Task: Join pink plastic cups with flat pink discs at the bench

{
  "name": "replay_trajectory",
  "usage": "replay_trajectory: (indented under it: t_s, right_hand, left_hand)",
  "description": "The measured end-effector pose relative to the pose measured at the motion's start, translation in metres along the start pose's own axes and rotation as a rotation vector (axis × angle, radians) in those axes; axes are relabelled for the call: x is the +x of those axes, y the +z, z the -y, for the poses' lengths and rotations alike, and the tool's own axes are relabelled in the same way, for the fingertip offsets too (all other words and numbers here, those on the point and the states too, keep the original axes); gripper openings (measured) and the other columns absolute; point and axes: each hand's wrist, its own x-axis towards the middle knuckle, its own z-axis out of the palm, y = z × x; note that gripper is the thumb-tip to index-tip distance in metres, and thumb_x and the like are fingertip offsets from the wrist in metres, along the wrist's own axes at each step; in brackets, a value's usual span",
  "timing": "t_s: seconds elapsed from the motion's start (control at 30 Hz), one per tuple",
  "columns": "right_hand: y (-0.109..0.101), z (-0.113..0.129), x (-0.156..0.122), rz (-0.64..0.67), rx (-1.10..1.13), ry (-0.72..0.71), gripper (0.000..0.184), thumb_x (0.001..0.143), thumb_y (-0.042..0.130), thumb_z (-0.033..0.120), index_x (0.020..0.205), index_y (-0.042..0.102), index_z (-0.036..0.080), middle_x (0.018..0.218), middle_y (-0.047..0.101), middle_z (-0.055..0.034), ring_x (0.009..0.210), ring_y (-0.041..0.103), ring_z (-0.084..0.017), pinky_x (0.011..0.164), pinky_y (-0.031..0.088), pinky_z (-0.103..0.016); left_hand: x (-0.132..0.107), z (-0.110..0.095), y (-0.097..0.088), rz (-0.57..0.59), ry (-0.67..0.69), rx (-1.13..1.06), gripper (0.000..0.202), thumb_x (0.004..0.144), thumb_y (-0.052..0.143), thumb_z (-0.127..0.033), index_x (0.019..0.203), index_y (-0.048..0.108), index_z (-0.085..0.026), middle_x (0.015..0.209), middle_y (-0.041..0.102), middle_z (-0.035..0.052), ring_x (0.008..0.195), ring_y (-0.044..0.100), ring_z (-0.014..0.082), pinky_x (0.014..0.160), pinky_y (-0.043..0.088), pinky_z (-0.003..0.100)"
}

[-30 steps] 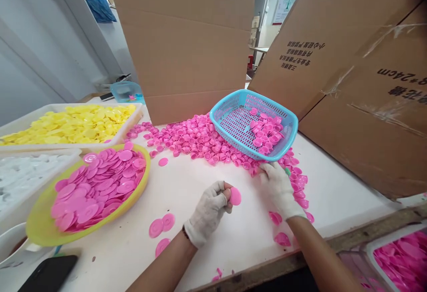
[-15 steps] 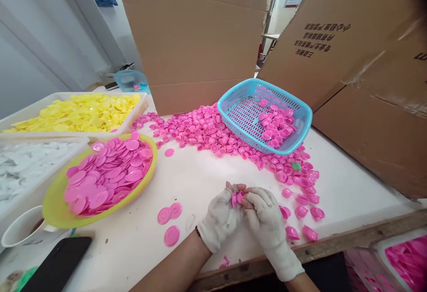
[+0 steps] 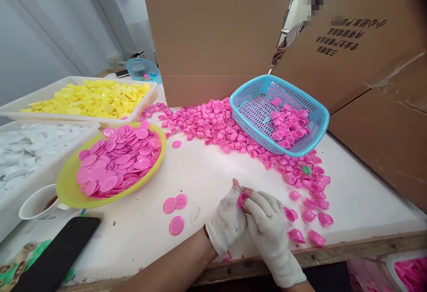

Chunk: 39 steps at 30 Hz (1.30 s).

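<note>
My left hand [image 3: 227, 218], in a white glove with bare fingertips, is closed around a small pink toy cup [image 3: 242, 199]. My right hand [image 3: 267, 221], gloved alike, pinches the same cup from the other side, and its fingers hide part of it. Right of my hands lie several loose pink cups, one of them the toy cup nearest the edge [image 3: 316, 238]. Three flat pink discs, among them the lowest disc [image 3: 176, 226], rest on the white table left of my hands. Small pink scraps [image 3: 227, 255] lie below my wrists.
Beyond my hands spreads a heap of pink cups [image 3: 213, 123], with a blue basket [image 3: 279, 149] tilted on it. A yellow bowl [image 3: 68, 194] of pink discs, a mug [image 3: 28, 210], a phone [image 3: 60, 252] and trays stand left. Cardboard [image 3: 220, 30] walls the back; a striped sleeve [image 3: 294, 33] shows behind.
The view has turned slightly left, so most things sit farther right. Both hands stay together, and the pink piece between them is now more covered by my fingers. A striped sleeve has appeared behind the cardboard.
</note>
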Motion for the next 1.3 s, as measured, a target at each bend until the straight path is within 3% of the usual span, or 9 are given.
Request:
replay_trajectory:
  t_s: [0.17,0.37,0.43,0.5,0.6,0.8,0.93,1.07,1.3]
  right_hand:
    - [-0.001,-0.005,-0.007,0.032,0.038,0.023,0.016,0.086,0.047,0.01,0.09,0.06,0.019,0.095,0.067,-0.0065,0.092,0.057,-0.022,0.079,0.043,-0.038]
    - [-0.006,-0.02,-0.009,0.122,0.118,0.144,0.027,0.086,0.056,0.033,0.108,0.056,0.017,0.104,0.062,-0.0111,0.098,0.056,-0.025,0.08,0.048,-0.04]
    - [-0.008,-0.019,-0.006,0.159,0.135,0.179,0.022,0.087,0.053,0.03,0.105,0.058,0.018,0.102,0.063,-0.0102,0.096,0.057,-0.024,0.079,0.049,-0.04]
    - [-0.007,-0.011,-0.004,0.18,0.147,0.188,0.019,0.087,0.051,0.026,0.103,0.06,0.019,0.101,0.063,-0.0095,0.095,0.058,-0.024,0.079,0.05,-0.039]
    - [-0.003,0.008,-0.007,0.161,0.123,0.159,0.026,0.085,0.05,0.02,0.108,0.062,0.02,0.11,0.059,-0.0111,0.102,0.055,-0.026,0.083,0.049,-0.043]
    - [0.005,0.032,-0.015,0.167,0.076,0.122,0.051,0.083,0.05,0.015,0.134,0.048,0.023,0.142,0.038,-0.015,0.125,0.04,-0.034,0.093,0.043,-0.054]
    - [0.005,0.024,-0.015,0.223,0.304,0.18,0.063,0.086,0.046,0.014,0.145,0.027,0.02,0.144,0.034,-0.0152,0.132,0.036,-0.029,0.097,0.047,-0.047]
    - [0.007,0.013,-0.018,0.279,0.333,0.148,0.059,0.087,0.044,0.012,0.143,0.034,0.025,0.141,0.04,-0.0116,0.131,0.039,-0.027,0.099,0.047,-0.045]
    - [0.009,0.018,-0.018,0.265,0.247,0.14,0.058,0.089,0.043,0.017,0.145,0.029,0.021,0.144,0.036,-0.0152,0.132,0.036,-0.03,0.1,0.043,-0.052]
  left_hand:
    - [-0.004,-0.001,0.004,-0.028,-0.12,-0.101,0.035,0.088,0.05,-0.045,0.08,0.058,-0.012,0.074,0.053,0.002,0.062,0.053,0.0081,0.063,0.047,0.018]
    - [-0.011,-0.008,0.023,0.076,-0.165,0.124,0.05,0.083,0.043,-0.064,0.083,0.056,-0.015,0.08,0.054,0.0035,0.069,0.054,0.0132,0.069,0.045,0.026]
    - [-0.013,-0.007,0.023,0.053,-0.096,0.246,0.051,0.079,0.047,-0.066,0.087,0.057,-0.017,0.082,0.056,0.0042,0.076,0.056,0.0157,0.075,0.045,0.028]
    - [-0.014,-0.008,0.019,-0.041,0.083,0.422,0.051,0.078,0.051,-0.064,0.093,0.059,-0.017,0.085,0.059,0.0053,0.08,0.057,0.0169,0.075,0.044,0.028]
    - [-0.012,-0.012,0.01,-0.179,0.25,0.596,0.053,0.077,0.052,-0.066,0.087,0.061,-0.014,0.078,0.062,0.0057,0.066,0.056,0.0149,0.057,0.041,0.025]
    - [-0.002,-0.025,0.006,-0.306,0.143,0.382,0.06,0.08,0.037,-0.07,0.052,0.041,-0.018,0.046,0.048,0.0003,0.039,0.042,0.0106,0.041,0.029,0.023]
    - [-0.008,-0.032,0.017,-0.334,-0.058,0.315,0.062,0.085,0.023,-0.068,0.048,0.033,-0.02,0.039,0.037,-0.0017,0.035,0.035,0.01,0.04,0.026,0.023]
    - [-0.016,-0.035,0.023,-0.263,-0.164,0.271,0.059,0.085,0.027,-0.067,0.052,0.036,-0.019,0.041,0.036,-0.0032,0.037,0.036,0.0098,0.041,0.028,0.022]
    - [-0.012,-0.025,0.012,-0.196,-0.063,0.128,0.054,0.087,0.035,-0.06,0.054,0.037,-0.018,0.043,0.039,-0.0034,0.038,0.039,0.0087,0.041,0.031,0.02]
